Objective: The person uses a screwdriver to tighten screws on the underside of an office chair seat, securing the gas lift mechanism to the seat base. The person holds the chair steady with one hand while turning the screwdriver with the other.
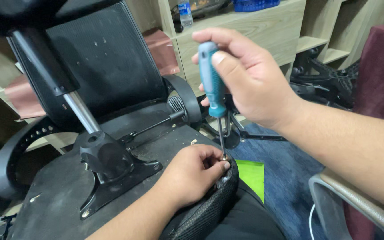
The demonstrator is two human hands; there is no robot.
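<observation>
The right hand [245,75] is gripping a teal screwdriver [212,80], driving a screw [224,157] at the upturned chair seat's [58,191] front edge; the left hand [196,171] is pinching it steady. Next likely needs straight downward pressure.

Right grip [241,75] raised, left [192,173] pinched.

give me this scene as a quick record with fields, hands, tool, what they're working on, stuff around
right hand: right hand wrapped around the teal handle of a screwdriver, held upright
left hand: left hand pinching at the screwdriver tip, where it meets a screw on a black mesh armrest
work piece: overturned office chair, black seat underside facing up, with metal base plate and gas cylinder
surroundings: green paper sheet on blue carpet, wooden shelving, plastic bottle
</observation>
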